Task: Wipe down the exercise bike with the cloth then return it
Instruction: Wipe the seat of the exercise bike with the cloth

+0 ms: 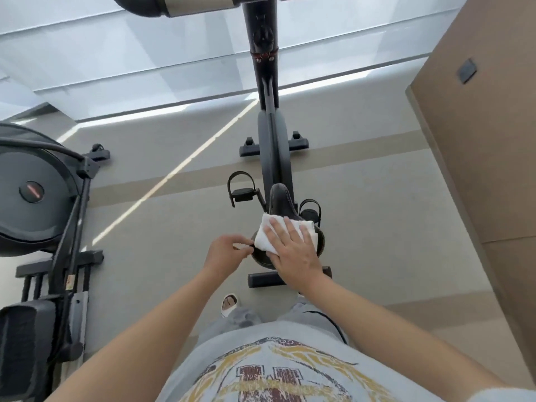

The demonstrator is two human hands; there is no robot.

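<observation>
A black exercise bike (pixel 271 134) stands straight ahead of me, its black saddle (pixel 279 198) nearest. A folded white cloth (pixel 268 235) lies across the rear of the saddle. My right hand (pixel 293 250) presses flat on the cloth with fingers spread. My left hand (pixel 229 252) pinches the saddle's left edge beside the cloth. The handlebar (pixel 185 4) crosses the top of the view.
Another exercise machine (pixel 37 198) with a large dark flywheel housing stands at the left. A brown wall or cabinet (pixel 487 140) rises on the right. Windows run along the far side. My feet stand on grey carpet just behind the bike's rear foot bar (pixel 261 280).
</observation>
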